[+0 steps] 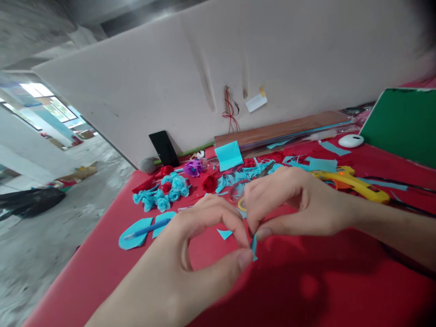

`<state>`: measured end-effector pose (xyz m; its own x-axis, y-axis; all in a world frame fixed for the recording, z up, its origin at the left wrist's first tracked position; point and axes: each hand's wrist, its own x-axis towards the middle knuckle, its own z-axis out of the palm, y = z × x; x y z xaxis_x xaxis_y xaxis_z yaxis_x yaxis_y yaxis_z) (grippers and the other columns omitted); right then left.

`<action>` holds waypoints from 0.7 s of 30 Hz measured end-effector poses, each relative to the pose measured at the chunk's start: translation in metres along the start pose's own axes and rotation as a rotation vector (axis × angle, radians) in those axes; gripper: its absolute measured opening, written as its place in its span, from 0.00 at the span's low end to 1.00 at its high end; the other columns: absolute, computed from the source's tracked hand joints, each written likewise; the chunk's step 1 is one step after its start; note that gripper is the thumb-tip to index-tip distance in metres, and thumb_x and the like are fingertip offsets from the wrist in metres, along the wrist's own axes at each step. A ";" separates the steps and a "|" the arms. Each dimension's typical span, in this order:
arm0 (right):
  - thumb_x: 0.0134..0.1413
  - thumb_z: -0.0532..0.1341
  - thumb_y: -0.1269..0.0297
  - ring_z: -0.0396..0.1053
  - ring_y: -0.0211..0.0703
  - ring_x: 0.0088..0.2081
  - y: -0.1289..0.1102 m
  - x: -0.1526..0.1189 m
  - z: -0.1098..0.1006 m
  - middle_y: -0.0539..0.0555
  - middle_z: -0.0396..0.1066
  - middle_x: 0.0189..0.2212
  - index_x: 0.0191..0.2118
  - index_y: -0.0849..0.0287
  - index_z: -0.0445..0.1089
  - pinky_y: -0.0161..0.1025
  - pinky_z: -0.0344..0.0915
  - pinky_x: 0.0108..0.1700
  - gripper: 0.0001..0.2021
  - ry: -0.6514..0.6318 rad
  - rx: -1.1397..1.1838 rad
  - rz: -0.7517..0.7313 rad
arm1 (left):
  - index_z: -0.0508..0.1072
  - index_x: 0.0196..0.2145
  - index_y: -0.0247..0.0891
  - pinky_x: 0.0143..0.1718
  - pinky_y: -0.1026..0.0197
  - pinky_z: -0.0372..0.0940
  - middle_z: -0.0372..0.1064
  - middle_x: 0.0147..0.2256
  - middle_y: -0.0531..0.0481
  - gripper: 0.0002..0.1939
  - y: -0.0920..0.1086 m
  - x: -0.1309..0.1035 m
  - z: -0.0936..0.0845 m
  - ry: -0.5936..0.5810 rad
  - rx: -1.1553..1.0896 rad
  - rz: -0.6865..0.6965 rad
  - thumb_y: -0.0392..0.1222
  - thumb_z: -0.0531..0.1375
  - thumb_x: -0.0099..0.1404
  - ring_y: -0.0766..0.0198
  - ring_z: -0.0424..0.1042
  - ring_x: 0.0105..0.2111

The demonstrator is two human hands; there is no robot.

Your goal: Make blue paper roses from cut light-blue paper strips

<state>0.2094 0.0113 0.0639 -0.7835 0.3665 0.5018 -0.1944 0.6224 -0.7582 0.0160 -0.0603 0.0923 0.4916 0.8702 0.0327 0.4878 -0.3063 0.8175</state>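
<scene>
A small piece of blue paper (254,249) is pinched between my two hands above the red tabletop (289,290). My left hand (204,240) grips its left side with thumb and forefinger. From the right, my right hand (293,204) pinches its upper part, fingertips close to the left ones. A blue paper scrap (225,234) lies just behind my left fingers. Scissors with a yellow-lined handle (242,204) lie partly hidden behind my hands. To the left, a blue pen (146,228) rests across cut blue paper pieces (131,238).
Blue paper roses (163,195), a purple flower (193,167) and a red flower (209,182) lie at the back left. A black phone (165,149) leans on the white board. A yellow glue gun (361,184), a white mouse (351,141) and a green board (405,127) are at right.
</scene>
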 end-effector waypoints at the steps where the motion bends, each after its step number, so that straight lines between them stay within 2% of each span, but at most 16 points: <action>1: 0.48 0.61 0.75 0.64 0.34 0.28 0.000 0.000 0.000 0.55 0.72 0.23 0.30 0.69 0.74 0.34 0.64 0.34 0.04 -0.008 0.005 0.005 | 0.66 0.29 0.45 0.40 0.71 0.58 0.65 0.33 0.61 0.03 0.000 0.000 0.000 0.000 -0.001 -0.005 0.39 0.57 0.60 0.72 0.64 0.35; 4: 0.48 0.61 0.74 0.65 0.35 0.28 0.002 0.000 -0.001 0.55 0.72 0.24 0.30 0.70 0.74 0.34 0.64 0.33 0.04 -0.023 0.052 0.042 | 0.66 0.29 0.45 0.39 0.70 0.57 0.65 0.32 0.61 0.03 0.000 0.002 -0.001 -0.004 -0.029 -0.041 0.41 0.57 0.61 0.72 0.63 0.35; 8: 0.49 0.61 0.71 0.66 0.35 0.27 0.004 0.001 -0.003 0.53 0.71 0.23 0.31 0.67 0.74 0.34 0.63 0.31 0.05 -0.029 0.149 0.180 | 0.66 0.27 0.44 0.34 0.69 0.57 0.66 0.31 0.59 0.06 0.001 0.005 0.001 0.027 -0.138 -0.077 0.45 0.56 0.61 0.71 0.63 0.33; 15: 0.47 0.62 0.72 0.65 0.32 0.26 0.004 0.002 -0.005 0.50 0.68 0.21 0.28 0.66 0.73 0.30 0.62 0.30 0.03 -0.016 0.385 0.377 | 0.67 0.25 0.41 0.35 0.70 0.59 0.66 0.28 0.56 0.07 0.004 0.009 0.007 0.207 -0.276 -0.102 0.44 0.57 0.59 0.69 0.63 0.32; 21: 0.47 0.62 0.72 0.64 0.31 0.27 0.006 0.001 -0.007 0.50 0.68 0.21 0.27 0.65 0.73 0.31 0.61 0.31 0.03 -0.033 0.446 0.387 | 0.68 0.26 0.41 0.37 0.69 0.59 0.67 0.29 0.55 0.07 0.005 0.008 0.008 0.246 -0.250 -0.102 0.44 0.56 0.60 0.68 0.65 0.33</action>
<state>0.2111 0.0198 0.0630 -0.8634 0.4828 0.1462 -0.1145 0.0946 -0.9889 0.0284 -0.0579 0.0919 0.2463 0.9676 0.0561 0.3192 -0.1356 0.9379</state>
